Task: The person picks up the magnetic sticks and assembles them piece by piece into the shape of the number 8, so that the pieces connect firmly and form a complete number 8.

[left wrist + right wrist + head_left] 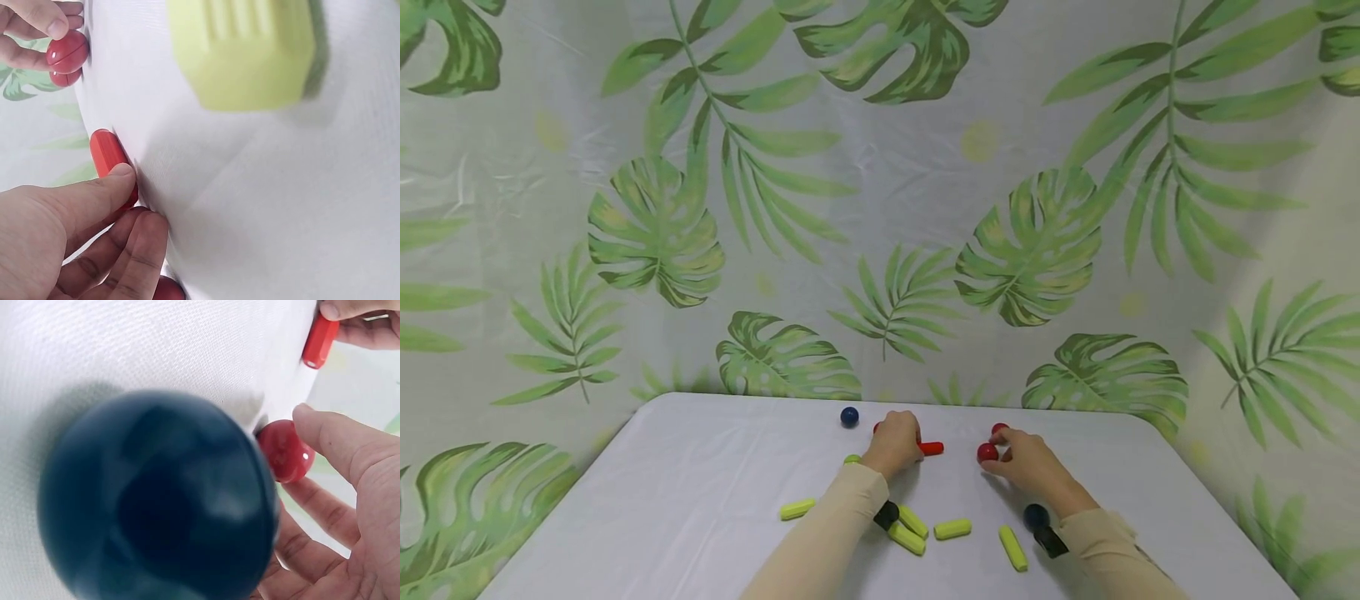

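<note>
My left hand [893, 443] pinches a short red ribbed stick [932, 448] between thumb and fingers, low over the white table. In the left wrist view, the thumb lies on the near end of this red stick [107, 150]. My right hand [1033, 467] holds a glossy red ball [987, 452] between thumb and index finger. Just behind it sits a second red ball [999, 428]. Another red ball [169, 289] shows partly under the left fingers. A dark blue ball [156, 494] fills much of the right wrist view, close below the right wrist.
Several yellow-green sticks [952, 528] lie across the front of the white table [700, 483]. A green ball [852, 458] peeks out beside the left wrist. Near the back edge is a navy ball [849, 417]. A leaf-patterned curtain [910, 192] hangs behind.
</note>
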`<state>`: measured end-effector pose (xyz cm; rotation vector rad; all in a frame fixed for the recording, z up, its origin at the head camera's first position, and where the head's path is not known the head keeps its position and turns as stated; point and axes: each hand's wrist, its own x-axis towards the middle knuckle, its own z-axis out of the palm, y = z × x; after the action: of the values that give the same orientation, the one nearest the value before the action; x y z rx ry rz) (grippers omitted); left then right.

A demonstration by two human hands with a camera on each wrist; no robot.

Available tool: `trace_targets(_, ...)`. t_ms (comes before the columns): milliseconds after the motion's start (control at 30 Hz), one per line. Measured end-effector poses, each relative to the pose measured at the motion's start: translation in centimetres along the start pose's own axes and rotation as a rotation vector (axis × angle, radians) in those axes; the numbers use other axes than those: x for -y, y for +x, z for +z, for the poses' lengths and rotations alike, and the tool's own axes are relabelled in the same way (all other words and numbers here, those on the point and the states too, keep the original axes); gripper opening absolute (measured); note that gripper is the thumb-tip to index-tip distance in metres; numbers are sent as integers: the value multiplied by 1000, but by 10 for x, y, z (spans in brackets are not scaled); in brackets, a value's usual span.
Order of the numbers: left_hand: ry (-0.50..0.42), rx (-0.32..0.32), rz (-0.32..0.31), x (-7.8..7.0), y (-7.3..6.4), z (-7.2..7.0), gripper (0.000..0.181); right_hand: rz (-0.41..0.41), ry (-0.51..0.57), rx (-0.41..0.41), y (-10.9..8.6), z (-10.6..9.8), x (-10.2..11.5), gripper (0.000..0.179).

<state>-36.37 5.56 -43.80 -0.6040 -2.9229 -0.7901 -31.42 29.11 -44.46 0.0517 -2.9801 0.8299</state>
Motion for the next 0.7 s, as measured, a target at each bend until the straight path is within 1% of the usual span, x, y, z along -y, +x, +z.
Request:
trace_targets(100, 0, 2, -2, 2, 1, 1, 15, -14, -5, -9, 3, 1, 0, 47)
trace_targets(200, 15, 1, -5, 5, 3, 1, 15, -12, -5, -14, 4, 2, 2, 45)
trace_targets(367, 13, 0, -10, 5, 2, -4, 16, -2, -5, -12, 3, 2, 4, 39)
trace_targets(600, -9, 28, -4, 8, 1, -7, 14, -2, -19, 5, 4, 1, 7, 34)
trace_targets(700, -22, 55, -6, 9, 0, -9, 13, 2, -22, 18, 3, 1, 9, 33)
